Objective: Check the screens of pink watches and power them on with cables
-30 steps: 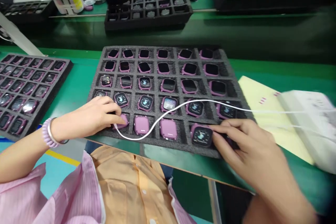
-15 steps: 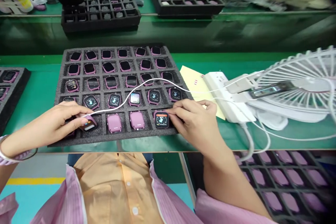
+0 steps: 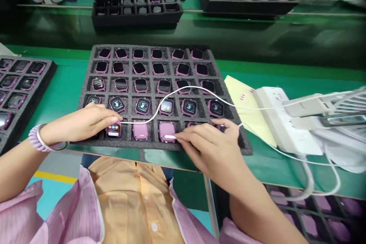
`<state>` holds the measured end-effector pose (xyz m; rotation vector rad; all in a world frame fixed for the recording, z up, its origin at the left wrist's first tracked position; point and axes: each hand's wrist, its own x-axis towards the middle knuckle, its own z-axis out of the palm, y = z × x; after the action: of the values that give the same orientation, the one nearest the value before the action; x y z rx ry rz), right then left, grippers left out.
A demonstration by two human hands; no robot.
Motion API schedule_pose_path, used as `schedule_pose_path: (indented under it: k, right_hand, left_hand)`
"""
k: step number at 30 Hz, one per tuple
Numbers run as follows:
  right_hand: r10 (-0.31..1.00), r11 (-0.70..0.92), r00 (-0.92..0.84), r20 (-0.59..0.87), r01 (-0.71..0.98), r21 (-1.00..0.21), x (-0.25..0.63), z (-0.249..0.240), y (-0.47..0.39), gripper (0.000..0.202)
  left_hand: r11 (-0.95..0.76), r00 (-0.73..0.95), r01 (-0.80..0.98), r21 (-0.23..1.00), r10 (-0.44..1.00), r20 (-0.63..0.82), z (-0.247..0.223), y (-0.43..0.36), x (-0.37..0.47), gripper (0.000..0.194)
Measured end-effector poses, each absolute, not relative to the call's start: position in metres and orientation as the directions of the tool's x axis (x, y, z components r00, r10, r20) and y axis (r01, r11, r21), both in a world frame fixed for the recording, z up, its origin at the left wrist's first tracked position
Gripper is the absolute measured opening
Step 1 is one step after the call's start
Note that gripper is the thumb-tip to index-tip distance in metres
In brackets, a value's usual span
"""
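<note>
A dark foam tray [image 3: 130, 120] holds rows of purple smartwatches, most with their screens up. My left hand [image 3: 84, 122] is closed at the front left, its fingertips on a smartwatch [image 3: 113, 131] with a lit screen. One white cable [image 3: 177, 90] runs across the tray to those fingertips; its end is partly hidden. In a pinch, my right hand [image 3: 213, 148] holds the white plug end [image 3: 170, 137] of a second cable. The plug overlaps a face-down purple watch [image 3: 166, 127] in the front row. Another face-down watch [image 3: 140, 131] lies between my hands.
Right of the tray are a yellow paper [image 3: 246, 110], a white power strip [image 3: 277, 114] with adapters, and part of a white fan [image 3: 353, 103]. Another watch tray [image 3: 48, 78] stands at left. More trays [image 3: 137, 19] sit on the back shelf and below the bench at right.
My right hand has left the lit watch at the front right and moved left to the face-down watch, plug showing. The left-hand watch now lies flatter, its screen changed. The view has shifted.
</note>
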<state>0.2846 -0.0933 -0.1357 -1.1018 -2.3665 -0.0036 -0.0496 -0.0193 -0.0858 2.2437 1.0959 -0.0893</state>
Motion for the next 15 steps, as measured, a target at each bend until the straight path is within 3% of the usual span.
schedule_pose_path:
  k: [3, 7, 9, 12, 15]
  right_hand:
    - [0.747, 0.65, -0.506, 0.431, 0.692, -0.314, 0.288, -0.132, -0.088, 0.017]
    - [0.752, 0.602, -0.502, 0.428, 0.786, -0.136, 0.286, -0.139, -0.077, 0.026]
    - [0.753, 0.602, -0.514, 0.412, 0.79, -0.115, 0.283, -0.146, -0.072, 0.026]
    - [0.775, 0.597, -0.496, 0.393, 0.778, -0.196, 0.281, -0.155, -0.069, 0.021]
    - [0.795, 0.58, -0.464, 0.391, 0.771, -0.264, 0.283, -0.16, -0.069, 0.018]
  left_hand:
    - [-0.469, 0.655, 0.73, 0.497, 0.687, -0.314, -0.086, -0.02, -0.049, 0.065]
    - [-0.491, 0.677, 0.707, 0.509, 0.679, -0.285, -0.09, -0.02, -0.047, 0.059]
    - [-0.485, 0.679, 0.702, 0.522, 0.678, -0.282, -0.09, -0.019, -0.046, 0.055]
    - [-0.399, 0.626, 0.733, 0.551, 0.712, -0.317, -0.086, -0.016, -0.047, 0.045]
    - [-0.294, 0.475, 0.747, 0.596, 0.863, -0.169, -0.082, -0.019, -0.042, 0.038]
